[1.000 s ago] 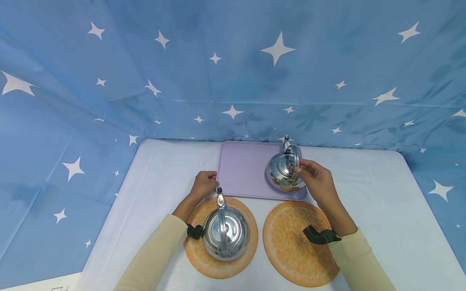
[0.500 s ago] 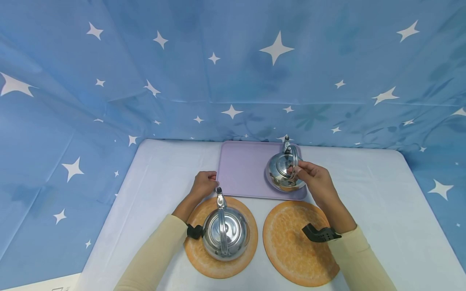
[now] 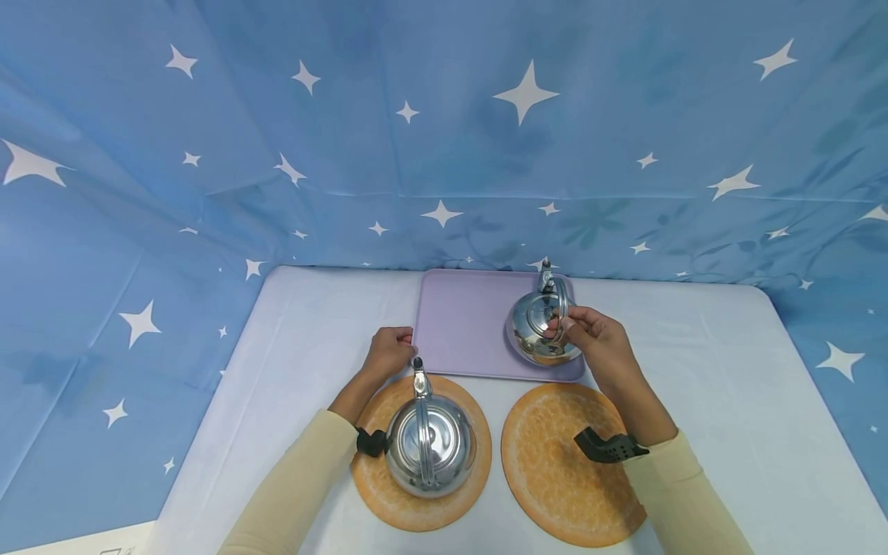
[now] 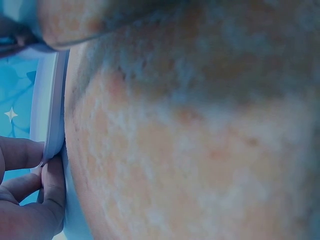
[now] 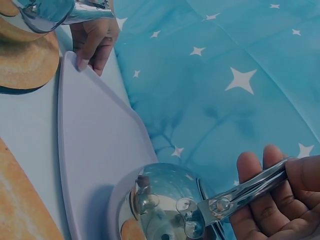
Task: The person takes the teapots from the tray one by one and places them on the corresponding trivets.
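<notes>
In the head view, a small shiny kettle (image 3: 530, 327) is at the right end of the lilac tray (image 3: 461, 324), spout toward the back. Its raised handle (image 5: 245, 192) is gripped by my right hand (image 3: 605, 347), thumb on one side and fingers on the other. My left hand (image 3: 388, 352) pinches the tray's front left corner, where the left wrist view shows thumb and fingers meeting at the tray rim (image 4: 50, 105). A second steel kettle (image 3: 454, 451) stands beside my left wrist, on an orange-slice placemat (image 3: 375, 497).
Another round orange placemat (image 3: 555, 462) lies under my right forearm, in front of the tray. A white cloth covers the table (image 3: 735, 401). Blue fabric with white stars (image 3: 444, 139) hangs behind the table's back edge and along its sides.
My right hand and the kettle handle have shifted very slightly left. The left hand, tray and second kettle stay where they were.
</notes>
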`<move>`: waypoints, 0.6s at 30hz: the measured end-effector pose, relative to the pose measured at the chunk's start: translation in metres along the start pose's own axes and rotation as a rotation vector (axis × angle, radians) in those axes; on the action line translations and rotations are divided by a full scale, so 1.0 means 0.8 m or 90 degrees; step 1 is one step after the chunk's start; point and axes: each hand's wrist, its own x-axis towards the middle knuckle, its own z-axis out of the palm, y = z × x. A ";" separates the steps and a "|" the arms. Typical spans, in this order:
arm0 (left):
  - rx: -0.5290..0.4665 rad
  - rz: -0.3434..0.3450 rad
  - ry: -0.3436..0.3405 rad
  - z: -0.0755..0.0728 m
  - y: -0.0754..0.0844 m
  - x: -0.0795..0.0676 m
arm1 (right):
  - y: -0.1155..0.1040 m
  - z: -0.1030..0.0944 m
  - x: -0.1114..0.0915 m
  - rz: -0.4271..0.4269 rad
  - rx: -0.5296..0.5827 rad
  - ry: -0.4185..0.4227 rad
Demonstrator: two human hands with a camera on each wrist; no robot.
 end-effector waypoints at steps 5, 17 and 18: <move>0.000 0.005 -0.001 0.001 -0.001 0.000 | 0.000 0.002 0.001 0.000 -0.013 0.010; -0.004 0.002 0.000 0.000 0.000 -0.001 | 0.003 0.001 0.000 -0.016 -0.016 0.002; -0.005 0.003 0.000 0.000 0.000 -0.001 | 0.003 0.002 -0.001 -0.017 -0.016 0.001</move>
